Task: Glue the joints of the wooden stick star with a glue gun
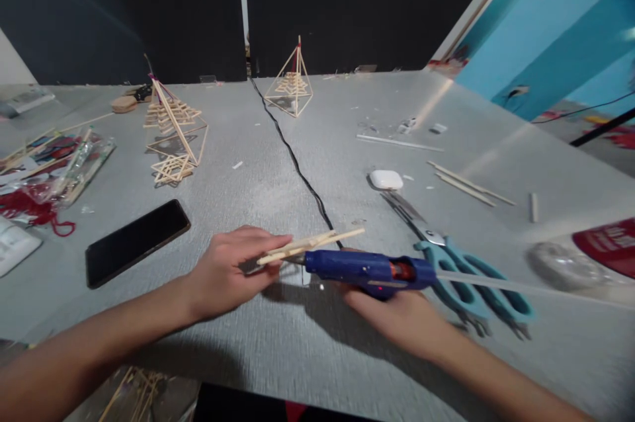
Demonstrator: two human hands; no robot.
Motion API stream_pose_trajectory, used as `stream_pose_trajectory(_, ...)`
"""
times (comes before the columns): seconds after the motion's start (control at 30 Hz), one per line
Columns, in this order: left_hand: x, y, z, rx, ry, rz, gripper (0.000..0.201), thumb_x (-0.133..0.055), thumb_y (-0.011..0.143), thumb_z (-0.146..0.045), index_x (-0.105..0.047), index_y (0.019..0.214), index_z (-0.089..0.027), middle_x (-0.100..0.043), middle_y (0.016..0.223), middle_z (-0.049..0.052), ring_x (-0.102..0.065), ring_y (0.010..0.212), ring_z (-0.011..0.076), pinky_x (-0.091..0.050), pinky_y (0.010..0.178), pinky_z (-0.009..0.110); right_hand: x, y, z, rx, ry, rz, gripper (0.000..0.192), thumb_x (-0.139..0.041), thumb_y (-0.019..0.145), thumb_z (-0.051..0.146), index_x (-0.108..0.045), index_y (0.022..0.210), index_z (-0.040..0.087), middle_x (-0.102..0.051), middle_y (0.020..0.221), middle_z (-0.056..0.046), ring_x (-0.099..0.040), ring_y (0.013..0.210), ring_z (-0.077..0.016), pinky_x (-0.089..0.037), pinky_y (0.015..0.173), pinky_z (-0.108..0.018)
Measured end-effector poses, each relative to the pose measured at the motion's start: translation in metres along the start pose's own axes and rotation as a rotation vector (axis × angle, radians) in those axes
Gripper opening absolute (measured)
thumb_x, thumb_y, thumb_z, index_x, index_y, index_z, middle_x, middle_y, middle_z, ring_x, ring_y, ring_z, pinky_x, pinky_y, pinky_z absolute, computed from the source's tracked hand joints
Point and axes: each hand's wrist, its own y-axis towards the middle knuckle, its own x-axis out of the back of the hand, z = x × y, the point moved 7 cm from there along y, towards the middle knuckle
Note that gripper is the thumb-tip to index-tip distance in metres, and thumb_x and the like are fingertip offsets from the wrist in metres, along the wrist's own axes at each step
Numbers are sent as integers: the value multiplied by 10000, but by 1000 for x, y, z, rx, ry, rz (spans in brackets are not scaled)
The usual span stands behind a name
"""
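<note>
— What do the hands have?

— The left hand (225, 274) pinches a small bundle of wooden sticks (310, 245) between thumb and fingers, held low over the counter (278, 349) near its front edge. The right hand (397, 319) is clenched around a blue hot glue gun (367, 270), its nozzle pointing left and meeting the sticks close to the left fingertips.

— What lies around them?

— Just right of the gun, teal-handled scissors (461, 276) lie flat, blades toward the back. A white earbud case (385, 179) sits behind them, with loose sticks (466, 185) farther right. A black cable (297, 167) runs from the back edge down to the gun. A black phone (136, 241) lies face up, left of the left hand.

— And farther back?

— A stick pyramid (292, 81) stands near the back edge at the middle, a second stick frame (173, 127) towards the back left. Red yarn and packets (42, 177) crowd the left edge; a roll of clear tape (560, 266) rests by the right edge.
</note>
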Motion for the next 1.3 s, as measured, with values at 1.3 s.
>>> stream_pose_trajectory(1.3,-6,-1,-10,-124,25,-15,246,-672,1020,-109,-777,1232,-174,-840,995,75,-799,914,173,-684,966,391,-6,7,16,82,38,94,256,-627,826,284,-761,1044,280,-804,989,-52,-779,921,-271,-635,896,-425)
